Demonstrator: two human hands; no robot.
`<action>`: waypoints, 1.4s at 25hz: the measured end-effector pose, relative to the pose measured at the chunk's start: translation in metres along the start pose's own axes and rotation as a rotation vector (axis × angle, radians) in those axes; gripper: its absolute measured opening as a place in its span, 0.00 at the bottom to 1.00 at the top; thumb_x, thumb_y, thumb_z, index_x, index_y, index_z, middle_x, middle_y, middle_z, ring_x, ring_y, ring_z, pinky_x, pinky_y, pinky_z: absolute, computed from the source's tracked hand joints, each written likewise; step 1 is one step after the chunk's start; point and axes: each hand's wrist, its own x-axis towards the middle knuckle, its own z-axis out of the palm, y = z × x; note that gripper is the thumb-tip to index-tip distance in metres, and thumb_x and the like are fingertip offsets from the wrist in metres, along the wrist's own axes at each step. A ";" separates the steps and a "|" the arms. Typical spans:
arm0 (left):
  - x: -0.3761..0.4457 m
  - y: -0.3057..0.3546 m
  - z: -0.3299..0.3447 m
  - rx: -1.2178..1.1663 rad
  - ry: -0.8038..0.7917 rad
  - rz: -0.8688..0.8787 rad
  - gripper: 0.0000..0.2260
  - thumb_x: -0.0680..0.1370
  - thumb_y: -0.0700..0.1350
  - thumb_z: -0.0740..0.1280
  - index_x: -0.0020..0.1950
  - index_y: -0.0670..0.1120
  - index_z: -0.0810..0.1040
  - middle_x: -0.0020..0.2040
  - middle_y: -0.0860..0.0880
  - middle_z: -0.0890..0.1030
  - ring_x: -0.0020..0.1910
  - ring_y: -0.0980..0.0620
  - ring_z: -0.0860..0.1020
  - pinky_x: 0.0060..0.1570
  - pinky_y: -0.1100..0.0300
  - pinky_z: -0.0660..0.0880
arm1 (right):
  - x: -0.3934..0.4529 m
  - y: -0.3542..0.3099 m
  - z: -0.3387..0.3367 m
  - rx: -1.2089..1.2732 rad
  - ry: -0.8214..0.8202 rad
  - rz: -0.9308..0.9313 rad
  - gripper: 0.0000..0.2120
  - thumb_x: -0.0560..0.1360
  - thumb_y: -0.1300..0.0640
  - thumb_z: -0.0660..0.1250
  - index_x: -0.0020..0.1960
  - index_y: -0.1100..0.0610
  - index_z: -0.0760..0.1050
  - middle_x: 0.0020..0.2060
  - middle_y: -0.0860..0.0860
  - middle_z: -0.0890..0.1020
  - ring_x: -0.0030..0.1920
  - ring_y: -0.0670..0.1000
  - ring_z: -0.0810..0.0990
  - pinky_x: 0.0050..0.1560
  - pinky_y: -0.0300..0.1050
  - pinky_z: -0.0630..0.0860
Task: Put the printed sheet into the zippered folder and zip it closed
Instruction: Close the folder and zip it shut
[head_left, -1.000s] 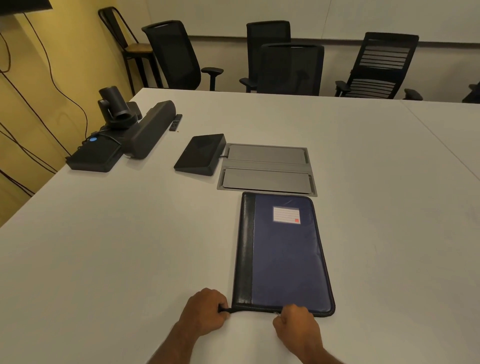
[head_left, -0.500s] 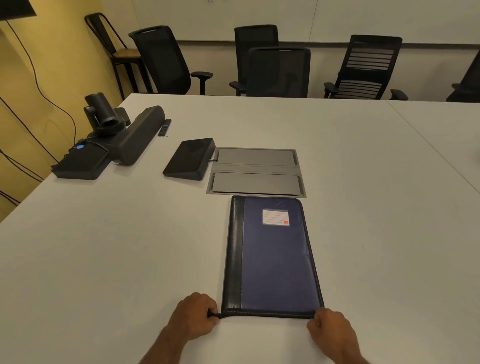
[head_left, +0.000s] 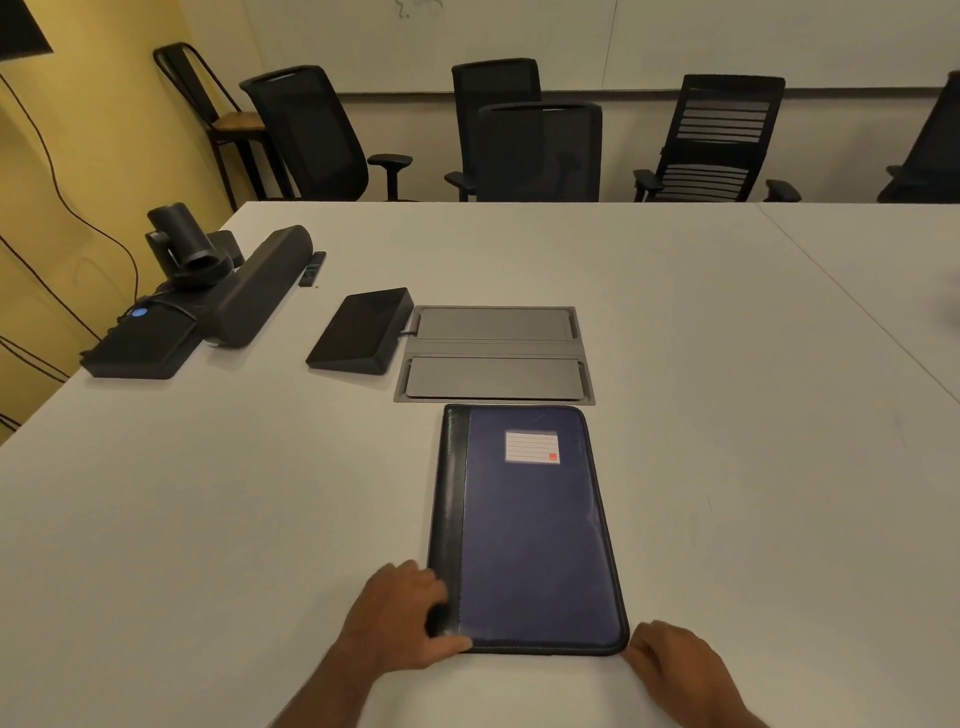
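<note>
The zippered folder (head_left: 535, 530) lies flat and closed on the white table (head_left: 208, 493), a long blue rectangle with a black leathery spine. The left hand (head_left: 400, 616) grips its near left corner; the right hand (head_left: 670, 660), fingers curled, pinches the near right corner

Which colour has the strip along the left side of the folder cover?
Black; the strip borders the dark blue folder, shown in the head view.

Conference camera (head_left: 182, 244), speaker bar (head_left: 260, 286) and black console (head_left: 363, 330) (left side) near grey hatch (head_left: 493, 353).
</note>
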 end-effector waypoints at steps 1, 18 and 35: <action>0.013 0.015 0.001 0.005 0.009 0.062 0.27 0.67 0.76 0.61 0.46 0.54 0.79 0.41 0.56 0.80 0.38 0.55 0.75 0.36 0.61 0.70 | 0.000 0.001 0.000 -0.008 0.006 -0.009 0.09 0.77 0.42 0.57 0.41 0.44 0.67 0.36 0.42 0.70 0.40 0.45 0.72 0.40 0.40 0.69; 0.109 0.135 0.026 0.099 -0.697 0.041 0.45 0.72 0.59 0.71 0.78 0.59 0.43 0.80 0.50 0.40 0.75 0.32 0.36 0.60 0.18 0.47 | 0.015 0.013 0.000 -0.092 0.107 -0.090 0.14 0.77 0.45 0.55 0.48 0.53 0.73 0.46 0.50 0.78 0.45 0.56 0.80 0.37 0.46 0.65; 0.122 0.138 0.023 0.102 -0.813 0.063 0.40 0.76 0.55 0.69 0.78 0.58 0.45 0.80 0.50 0.42 0.75 0.32 0.37 0.61 0.18 0.46 | 0.060 0.038 -0.003 -0.284 0.245 -0.258 0.12 0.67 0.43 0.63 0.32 0.48 0.64 0.26 0.43 0.72 0.20 0.44 0.73 0.21 0.37 0.54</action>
